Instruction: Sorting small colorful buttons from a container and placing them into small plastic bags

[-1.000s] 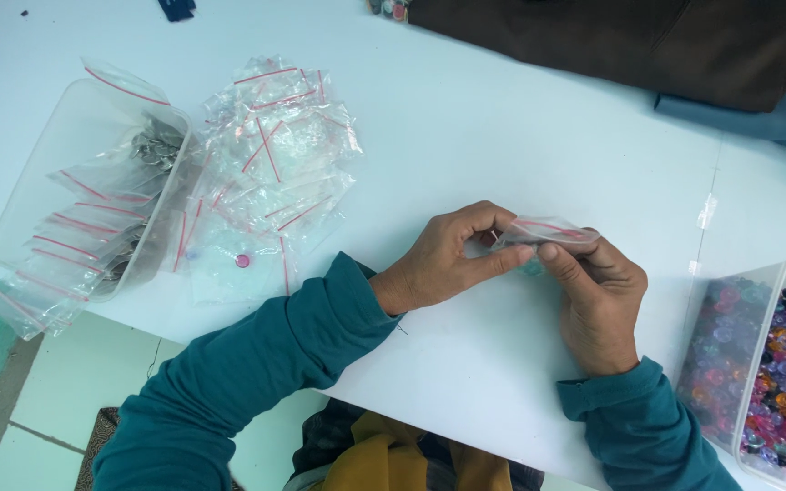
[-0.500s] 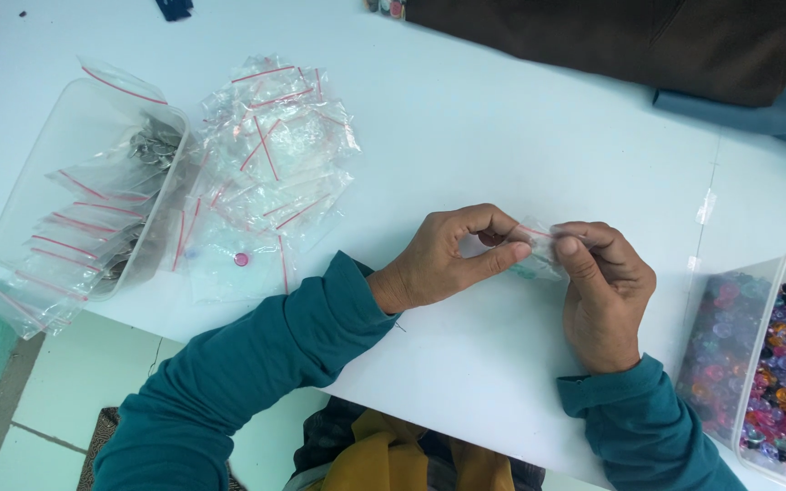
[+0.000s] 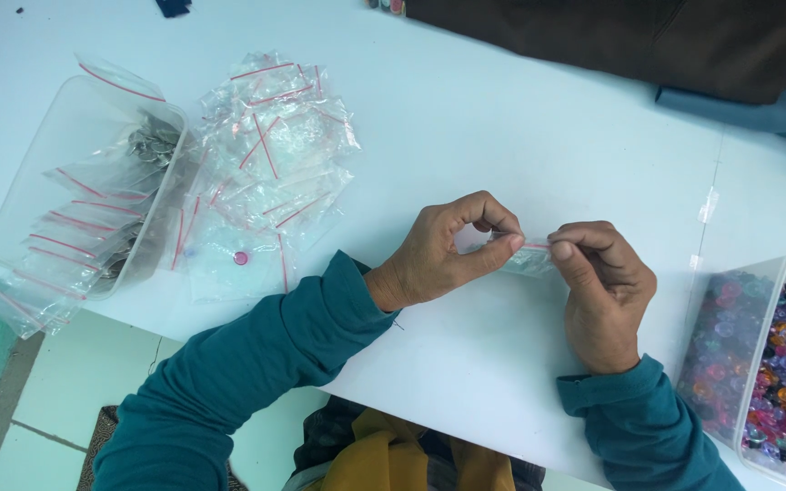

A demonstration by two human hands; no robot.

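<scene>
I see my left hand (image 3: pixel 443 250) and right hand (image 3: pixel 604 286) pinching one small clear bag (image 3: pixel 531 259) between fingertips, held taut above the table (image 3: pixel 502 118), bead tub (image 3: pixel 757 364) just right.

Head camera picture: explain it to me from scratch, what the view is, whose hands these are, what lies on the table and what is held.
There is no machine here. The picture comes from a camera on a person's head, looking down at their own hands over a white table. The left hand and the right hand pinch a small clear zip bag between their fingers. On the left lies a pile of empty zip bags beside a clear tub of more bags. On the right is a clear tub of colourful beads.
</scene>
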